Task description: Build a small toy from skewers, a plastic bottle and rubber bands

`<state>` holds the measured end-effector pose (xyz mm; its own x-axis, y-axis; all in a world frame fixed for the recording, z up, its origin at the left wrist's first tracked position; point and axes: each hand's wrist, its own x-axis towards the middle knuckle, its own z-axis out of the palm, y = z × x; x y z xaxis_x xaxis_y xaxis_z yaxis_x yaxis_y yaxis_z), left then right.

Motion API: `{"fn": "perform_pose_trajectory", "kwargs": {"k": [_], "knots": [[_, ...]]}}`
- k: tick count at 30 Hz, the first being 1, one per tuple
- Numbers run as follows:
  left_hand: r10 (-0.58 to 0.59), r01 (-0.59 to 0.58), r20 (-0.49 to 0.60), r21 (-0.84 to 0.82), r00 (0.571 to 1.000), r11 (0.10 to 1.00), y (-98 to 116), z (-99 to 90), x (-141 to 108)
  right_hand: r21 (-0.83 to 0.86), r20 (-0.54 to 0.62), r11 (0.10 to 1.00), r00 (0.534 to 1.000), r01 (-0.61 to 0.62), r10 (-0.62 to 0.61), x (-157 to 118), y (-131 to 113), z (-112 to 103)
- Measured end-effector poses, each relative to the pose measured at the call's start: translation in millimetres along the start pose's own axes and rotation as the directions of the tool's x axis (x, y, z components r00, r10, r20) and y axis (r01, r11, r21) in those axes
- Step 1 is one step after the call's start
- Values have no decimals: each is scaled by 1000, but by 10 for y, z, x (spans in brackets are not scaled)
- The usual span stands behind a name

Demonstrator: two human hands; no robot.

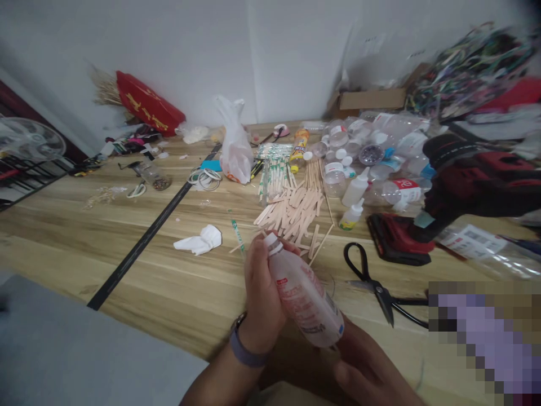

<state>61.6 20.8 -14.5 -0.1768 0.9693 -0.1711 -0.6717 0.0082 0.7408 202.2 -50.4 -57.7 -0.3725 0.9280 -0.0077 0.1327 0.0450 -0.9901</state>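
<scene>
Clear plastic bottle [306, 296] with red print is held above the near part of the wooden counter [160, 287], tilted, its white cap [273, 243] toward the upper left of the view. Left hand [262, 290], with a wristband [247, 349], wraps the neck and upper side; its grip is closed on the bottle, fingers showing beyond the cap. Right hand [363, 358] is at the base end; its fingertips are partly hidden, so I cannot tell whether that grip is pinching or spread.

Surroundings: flat wooden sticks [293, 211] lie in a loose pile beyond the bottle, with green-and-white wrapped sticks [274, 172] behind. Crumpled white tissue [200, 241] to the left of the hands. Black-handled scissors [378, 290] to the right, blades open; red-and-black power tool [406, 237] beyond them. Two small squeeze bottles [354, 194] stand near the sticks, next to a heap of clear containers [386, 138]. An orange-yellow bottle [300, 148] lies behind the sticks. Farther back: tied white plastic bag [236, 144], coiled pale cord [205, 179], a clear jar [156, 177] on its side, red bag [147, 104] and open cardboard box [372, 100] near the wall.
</scene>
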Motion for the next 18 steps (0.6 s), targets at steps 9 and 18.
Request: {"fn": "perform_pose_trajectory", "kwargs": {"k": [9,18], "knots": [[-26,26,-4,3,1000,1000,15,16,-62,-76,-172,997,985,-5,-8,39,52,-16],[51,-49,-17,83,999,995,-56,11,-172,-144,-158,983,978,116,-139,7,107,-48]]}}
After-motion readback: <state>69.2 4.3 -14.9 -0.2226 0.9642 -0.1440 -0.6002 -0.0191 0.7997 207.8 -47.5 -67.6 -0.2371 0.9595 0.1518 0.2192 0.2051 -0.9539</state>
